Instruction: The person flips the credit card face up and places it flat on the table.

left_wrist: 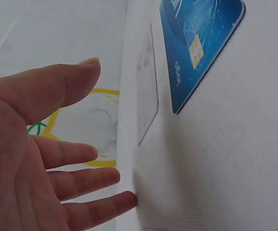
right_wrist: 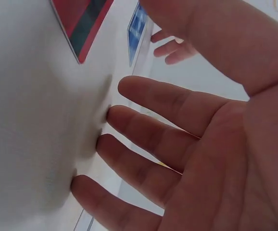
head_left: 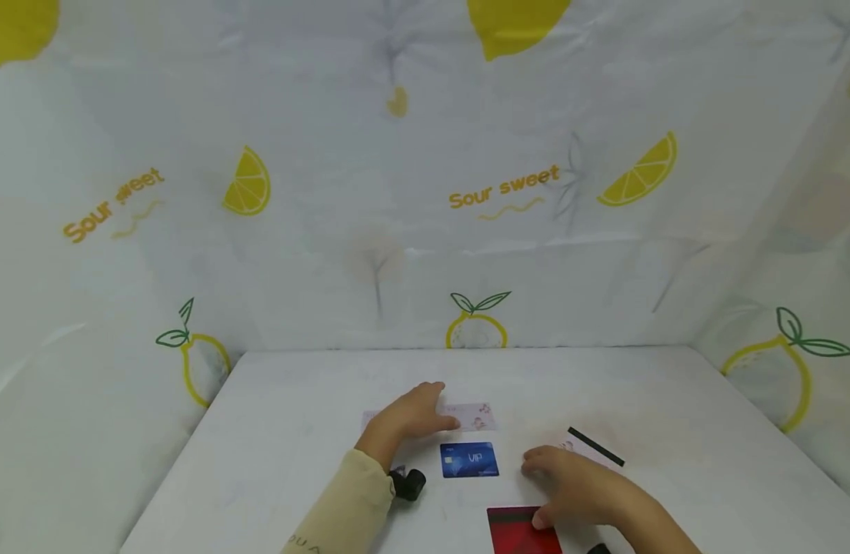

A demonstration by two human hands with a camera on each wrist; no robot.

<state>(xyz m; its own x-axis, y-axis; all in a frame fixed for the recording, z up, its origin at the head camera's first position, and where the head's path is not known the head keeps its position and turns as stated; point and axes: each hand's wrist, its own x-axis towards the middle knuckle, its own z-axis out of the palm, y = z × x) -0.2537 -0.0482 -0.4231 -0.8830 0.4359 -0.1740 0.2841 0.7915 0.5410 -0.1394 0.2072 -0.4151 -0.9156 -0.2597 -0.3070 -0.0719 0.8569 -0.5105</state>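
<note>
My left hand reaches over a pale pink patterned card at the back of the table, fingers spread and holding nothing. Part of another pale strip shows left of that wrist; the hand hides the stretch between. Nearer me lies a blue VIP card, apart from both hands in the left wrist view. My right hand has its fingers spread, fingertips at the tabletop. Its thumb is over the corner of a red card with a dark stripe. Beyond its fingers lies a pale card with a black stripe, partly covered.
The white tabletop runs back to a white sheet printed with lemons, which also hangs at both sides. A small black device sits at the left wrist, below the cream sleeve.
</note>
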